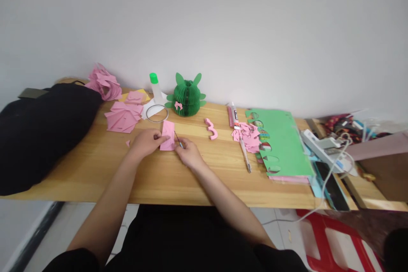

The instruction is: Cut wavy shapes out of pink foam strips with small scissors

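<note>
A small pink paper piece [168, 133] lies flat on the wooden table [159, 178]. My left hand [145, 141] rests on its left edge, fingers curled and pressing it down. My right hand [188, 153] is closed in a pinch around a thin dark pen-like tool [177, 139] whose tip touches the pink paper's right edge. A metal ring [157, 113] lies just beyond the paper. A green honeycomb paper ball [187, 96] with leaves and a pink bow stands behind it.
A black bag [41, 127] fills the table's left end. Pink paper cut-outs [123, 115], a green-capped glue bottle [156, 88], a pink curled shape [211, 129], a glue tube [235, 118], a pen [245, 157], green card [280, 142] and a power strip [320, 148] lie around. A red stool [338, 240] stands below right.
</note>
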Action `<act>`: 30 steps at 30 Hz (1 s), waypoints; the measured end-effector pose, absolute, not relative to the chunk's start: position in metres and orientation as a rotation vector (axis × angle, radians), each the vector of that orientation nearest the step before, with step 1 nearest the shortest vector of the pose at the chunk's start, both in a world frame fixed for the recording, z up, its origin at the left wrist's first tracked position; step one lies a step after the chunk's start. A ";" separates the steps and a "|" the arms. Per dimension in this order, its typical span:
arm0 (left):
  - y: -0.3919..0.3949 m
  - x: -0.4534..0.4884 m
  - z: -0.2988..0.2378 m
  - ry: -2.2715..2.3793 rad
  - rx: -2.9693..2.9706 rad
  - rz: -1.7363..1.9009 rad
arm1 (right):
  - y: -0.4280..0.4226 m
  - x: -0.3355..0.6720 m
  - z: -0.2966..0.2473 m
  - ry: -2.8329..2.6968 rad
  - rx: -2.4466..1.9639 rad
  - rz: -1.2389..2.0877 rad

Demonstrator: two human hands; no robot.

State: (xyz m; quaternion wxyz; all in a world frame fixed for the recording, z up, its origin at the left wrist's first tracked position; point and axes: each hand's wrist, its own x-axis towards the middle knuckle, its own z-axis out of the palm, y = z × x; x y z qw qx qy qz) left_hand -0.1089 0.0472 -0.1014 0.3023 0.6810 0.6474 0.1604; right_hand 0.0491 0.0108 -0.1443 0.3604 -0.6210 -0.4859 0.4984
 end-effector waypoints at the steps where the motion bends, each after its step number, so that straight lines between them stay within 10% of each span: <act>1: 0.047 -0.110 -0.101 1.698 1.796 0.457 | 0.010 0.049 -0.144 -1.224 -1.581 1.300; 30: 0.030 0.008 0.032 0.803 0.823 1.574 | -0.005 0.123 0.016 -1.043 -0.912 0.967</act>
